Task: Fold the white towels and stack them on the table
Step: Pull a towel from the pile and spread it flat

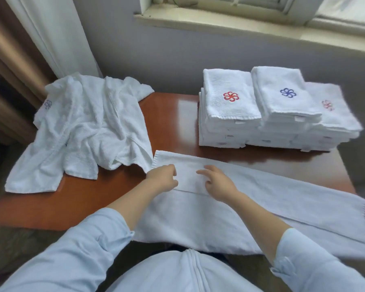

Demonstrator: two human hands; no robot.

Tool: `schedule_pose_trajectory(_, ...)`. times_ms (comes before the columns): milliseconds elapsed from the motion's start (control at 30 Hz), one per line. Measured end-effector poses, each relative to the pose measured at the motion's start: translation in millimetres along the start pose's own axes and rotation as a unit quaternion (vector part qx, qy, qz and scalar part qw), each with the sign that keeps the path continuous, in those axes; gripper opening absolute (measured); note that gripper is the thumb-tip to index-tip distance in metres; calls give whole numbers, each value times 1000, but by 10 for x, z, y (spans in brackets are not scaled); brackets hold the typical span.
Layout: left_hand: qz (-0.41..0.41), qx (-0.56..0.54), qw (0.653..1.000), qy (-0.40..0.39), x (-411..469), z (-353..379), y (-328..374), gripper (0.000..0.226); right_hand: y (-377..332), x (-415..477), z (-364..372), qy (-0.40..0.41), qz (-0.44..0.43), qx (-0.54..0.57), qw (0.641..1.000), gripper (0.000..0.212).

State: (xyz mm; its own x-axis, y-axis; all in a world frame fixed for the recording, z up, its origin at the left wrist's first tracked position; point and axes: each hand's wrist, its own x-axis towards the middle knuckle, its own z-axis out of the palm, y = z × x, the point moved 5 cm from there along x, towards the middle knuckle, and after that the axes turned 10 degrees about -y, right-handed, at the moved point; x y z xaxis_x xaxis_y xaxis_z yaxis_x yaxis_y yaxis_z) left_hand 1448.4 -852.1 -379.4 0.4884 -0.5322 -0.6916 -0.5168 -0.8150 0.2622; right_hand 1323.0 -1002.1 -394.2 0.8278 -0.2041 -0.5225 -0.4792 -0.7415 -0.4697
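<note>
A long white towel (251, 203) lies flat across the near side of the brown table (169, 114), with its far long edge folded over toward me. My left hand (162, 179) sits on the left end of that folded flap, its fingers curled and thumb close, pinching the cloth. My right hand (217, 183) rests on the same flap a little to the right, fingers loosely spread. A heap of unfolded white towels (89, 127) covers the table's left side. Folded towels with red and blue flower emblems stand in stacks (268, 114) at the back right.
A grey wall and a window sill (240, 24) run behind the table, and a white curtain (51, 34) hangs at the back left. The flat towel's right end hangs past the table's right edge (346, 171). My light blue sleeves fill the bottom of the view.
</note>
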Motion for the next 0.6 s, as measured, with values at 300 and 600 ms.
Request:
schedule_pose_trajectory(300, 184, 94, 978, -24, 241, 394, 1466, 51, 1144, -962, -162, 60, 179, 77, 979, 58)
schedule_pose_trajectory(600, 224, 152, 962, -40, 300, 911, 2569, 61, 2176, -1718, -341, 83, 249, 89, 961, 60)
